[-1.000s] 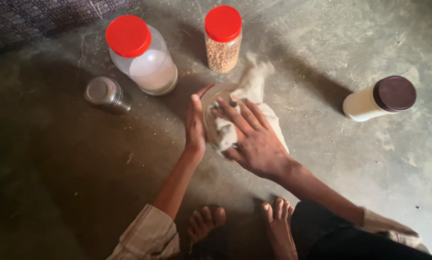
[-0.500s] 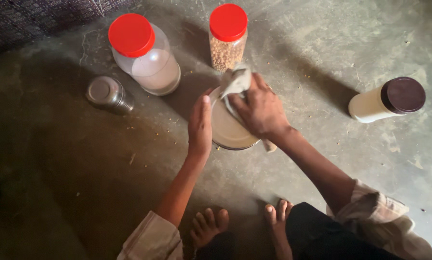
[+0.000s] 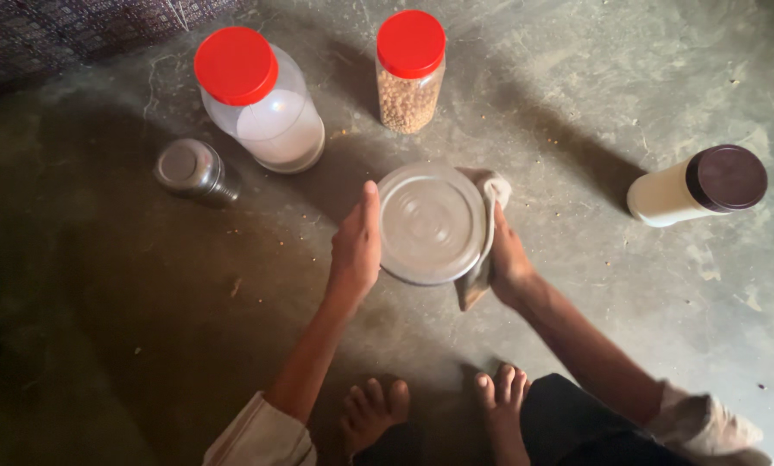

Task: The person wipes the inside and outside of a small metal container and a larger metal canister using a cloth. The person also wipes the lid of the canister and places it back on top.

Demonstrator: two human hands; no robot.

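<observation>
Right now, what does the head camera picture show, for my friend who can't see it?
A person's left hand steadies a round metal-lidded container on a grey concrete floor while the right hand presses a pale cloth against its side. Around it stand two red-lidded clear plastic jars, a small steel pot and a cream brown-capped bottle.

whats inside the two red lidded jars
The smaller red-lidded jar holds tan grains or pulses. The bigger red-lidded jar shows a pale, whitish filling through its clear wall; its lid hides the top.

Red lids (image 3: 236, 65), maroon lid (image 3: 730, 178), silvery round lid (image 3: 431, 223), grey floor (image 3: 102, 302)
</observation>
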